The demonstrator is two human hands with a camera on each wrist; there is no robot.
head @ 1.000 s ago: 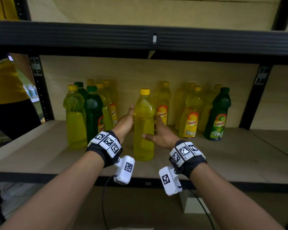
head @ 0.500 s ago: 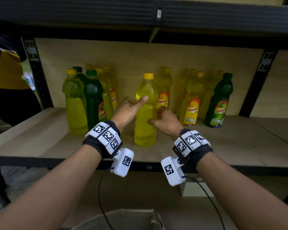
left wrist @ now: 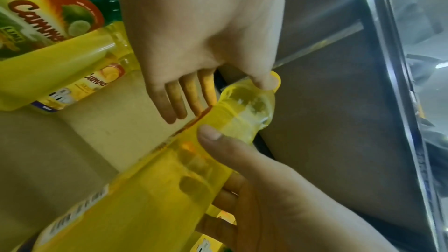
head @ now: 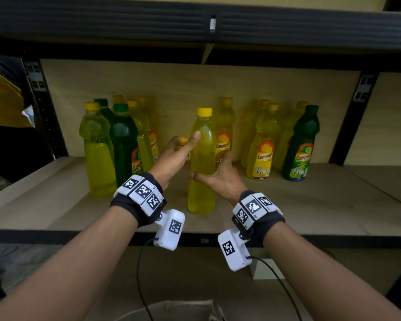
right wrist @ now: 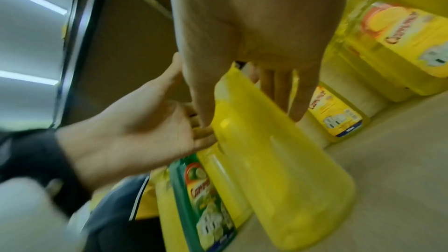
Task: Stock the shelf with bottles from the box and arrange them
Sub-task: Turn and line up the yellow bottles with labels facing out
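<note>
head view: yellow bottle [head: 200, 195] upright, cap up; right hand [head: 220, 181] grips it, left hand [head: 171, 158] touches it, fingers straight.

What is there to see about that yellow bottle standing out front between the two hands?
The yellow bottle is see-through plastic holding yellow liquid, with a yellow cap. It stands upright on the wooden shelf, ahead of the other bottles. No label shows on its near side. The right hand grips its middle, thumb in front; the left hand touches its upper left side.
</note>
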